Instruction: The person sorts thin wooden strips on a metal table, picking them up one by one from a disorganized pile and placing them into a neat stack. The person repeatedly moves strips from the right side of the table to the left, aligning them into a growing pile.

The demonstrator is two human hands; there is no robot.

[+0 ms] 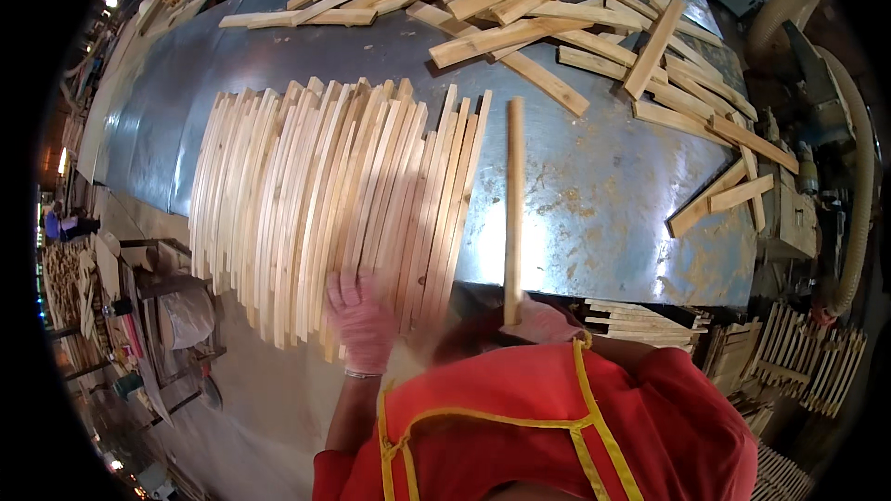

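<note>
Workshop: you stand at a long grey metal table (603, 195) with worn, shiny patches; dim shop floor lies on both sides.
Slat row: a wide row of pale wooden slats (325, 204) lies side by side on the table's left half, their near ends hanging over the near edge.
Left hand: your left hand (360, 320), in a pink glove, rests on the near ends of the slats toward the right part of the row; it is blurred, so you cannot tell how far the fingers are curled or whether they clasp a slat.
Single slat: one slat (513, 204) lies apart, just right of the row, running straight away from you across the table.
Right hand: your right hand (538, 323), also gloved in pink, is at the near end of that single slat; the fingers seem closed about it, though your red apron (557, 427) hides part of the hand.
Loose pile: a jumble of shorter wooden pieces (557, 9) covers the far end and right side of the table, well apart from both hands.
Right floor: stacks of slats (807, 353) stand below the table's right corner, beside a hose (858, 195).
</note>
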